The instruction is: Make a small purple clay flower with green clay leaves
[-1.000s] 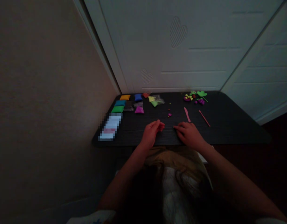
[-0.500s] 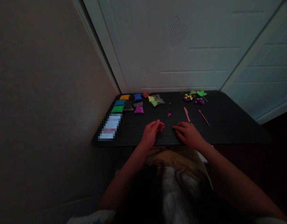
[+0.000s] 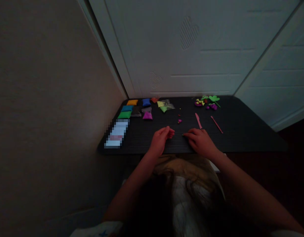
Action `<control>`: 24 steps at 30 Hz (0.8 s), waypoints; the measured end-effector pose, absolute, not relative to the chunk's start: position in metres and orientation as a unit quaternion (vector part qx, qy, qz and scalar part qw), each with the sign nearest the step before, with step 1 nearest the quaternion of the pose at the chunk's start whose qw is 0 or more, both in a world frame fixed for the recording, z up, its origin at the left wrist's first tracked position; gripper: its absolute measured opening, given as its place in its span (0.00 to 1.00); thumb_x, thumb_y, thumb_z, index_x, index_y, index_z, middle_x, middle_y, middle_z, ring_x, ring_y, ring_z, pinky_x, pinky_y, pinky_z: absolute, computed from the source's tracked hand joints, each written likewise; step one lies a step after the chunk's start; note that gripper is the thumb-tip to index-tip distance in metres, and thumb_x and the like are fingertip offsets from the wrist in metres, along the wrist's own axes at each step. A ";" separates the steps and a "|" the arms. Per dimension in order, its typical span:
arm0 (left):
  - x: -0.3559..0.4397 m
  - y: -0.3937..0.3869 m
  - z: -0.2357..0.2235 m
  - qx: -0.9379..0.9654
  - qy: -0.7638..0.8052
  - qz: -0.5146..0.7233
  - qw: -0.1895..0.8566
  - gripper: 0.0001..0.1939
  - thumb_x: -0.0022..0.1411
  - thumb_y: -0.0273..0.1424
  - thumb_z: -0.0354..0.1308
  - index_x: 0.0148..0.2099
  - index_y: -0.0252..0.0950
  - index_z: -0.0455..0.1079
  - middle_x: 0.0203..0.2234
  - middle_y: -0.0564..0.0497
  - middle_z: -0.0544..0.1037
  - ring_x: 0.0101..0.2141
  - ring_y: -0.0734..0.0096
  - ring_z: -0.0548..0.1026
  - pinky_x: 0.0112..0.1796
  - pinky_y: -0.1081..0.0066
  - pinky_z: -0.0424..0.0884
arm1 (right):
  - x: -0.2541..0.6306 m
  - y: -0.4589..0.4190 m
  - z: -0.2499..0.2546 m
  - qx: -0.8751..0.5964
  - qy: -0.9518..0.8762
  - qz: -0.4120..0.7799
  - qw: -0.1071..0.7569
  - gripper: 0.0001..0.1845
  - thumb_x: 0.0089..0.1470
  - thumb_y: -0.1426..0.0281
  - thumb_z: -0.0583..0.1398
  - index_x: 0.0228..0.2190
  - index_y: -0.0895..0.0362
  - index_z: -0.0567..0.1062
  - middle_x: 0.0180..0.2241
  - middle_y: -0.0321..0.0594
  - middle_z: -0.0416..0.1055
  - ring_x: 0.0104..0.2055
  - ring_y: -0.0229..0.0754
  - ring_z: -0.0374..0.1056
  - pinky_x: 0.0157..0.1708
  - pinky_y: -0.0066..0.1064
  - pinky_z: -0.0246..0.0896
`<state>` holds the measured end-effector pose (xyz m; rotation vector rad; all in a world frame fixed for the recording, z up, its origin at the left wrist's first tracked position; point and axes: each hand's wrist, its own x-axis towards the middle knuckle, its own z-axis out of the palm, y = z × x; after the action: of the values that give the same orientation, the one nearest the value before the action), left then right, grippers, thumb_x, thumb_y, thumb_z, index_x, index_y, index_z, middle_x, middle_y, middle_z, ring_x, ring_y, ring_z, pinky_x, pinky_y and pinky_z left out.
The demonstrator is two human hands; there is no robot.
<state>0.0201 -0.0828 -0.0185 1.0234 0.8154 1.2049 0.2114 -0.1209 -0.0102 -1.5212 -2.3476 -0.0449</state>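
My left hand (image 3: 161,139) rests on its side on the dark table, fingers curled in and thumb on top. Its palm is hidden, so I cannot tell whether anything is inside. Palm down to the right, my right hand (image 3: 200,139) has its fingers stretched out. Its index fingertip touches a tiny greenish bit (image 3: 182,134) on the tabletop. Just beyond the hands sits a small magenta clay piece (image 3: 179,121) with specks of other colours. A tiny red bit (image 3: 179,115) lies behind it. Close to my right fingers is a pink plastic knife (image 3: 198,120).
A pink stick tool (image 3: 216,124) lies at the right. Several coloured clay packets (image 3: 127,108) cover the back left, near a blurred phone (image 3: 117,133). Green cutters (image 3: 213,98), purple clay lumps (image 3: 213,106) and a purple piece with yellow parts (image 3: 198,103) are at the back right.
My right index finger has shifted slightly, and the tiny greenish bit shows more clearly at its tip. My left hand stays where it was.
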 end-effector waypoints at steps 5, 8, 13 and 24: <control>0.020 -0.083 -0.019 0.444 0.357 0.527 0.630 0.13 0.54 0.38 0.54 0.28 0.33 0.72 0.25 0.50 0.73 0.28 0.76 0.68 0.31 0.74 0.62 | 0.211 -0.121 -0.010 -0.540 -0.827 -0.023 0.156 0.17 0.53 0.71 0.50 0.45 0.52 0.69 0.42 0.42 0.67 0.42 0.43 0.61 0.42 0.36 0.46; 0.021 -0.083 -0.018 0.442 0.357 0.529 0.630 0.13 0.54 0.38 0.55 0.28 0.33 0.72 0.25 0.50 0.73 0.28 0.76 0.68 0.31 0.74 0.62 | 0.211 -0.122 -0.009 -0.542 -0.827 -0.028 0.148 0.17 0.53 0.71 0.50 0.45 0.52 0.69 0.42 0.43 0.66 0.43 0.43 0.60 0.42 0.36 0.45; 0.021 -0.083 -0.018 0.441 0.357 0.530 0.631 0.13 0.54 0.38 0.55 0.28 0.33 0.72 0.24 0.50 0.73 0.27 0.76 0.68 0.30 0.74 0.62 | 0.209 -0.122 -0.007 -0.542 -0.828 -0.033 0.139 0.17 0.54 0.71 0.50 0.45 0.52 0.69 0.41 0.43 0.67 0.42 0.43 0.60 0.42 0.36 0.45; 0.020 -0.084 -0.018 0.446 0.352 0.527 0.632 0.13 0.54 0.38 0.54 0.29 0.33 0.72 0.25 0.50 0.73 0.27 0.77 0.68 0.31 0.74 0.62 | 0.209 -0.124 -0.008 -0.541 -0.829 -0.040 0.134 0.16 0.54 0.71 0.50 0.43 0.52 0.70 0.40 0.42 0.67 0.42 0.43 0.60 0.42 0.36 0.44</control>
<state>0.0201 -0.0838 -0.0177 1.0215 0.8053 1.2066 0.2091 -0.1239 -0.0077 -1.5690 -2.4027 -0.1167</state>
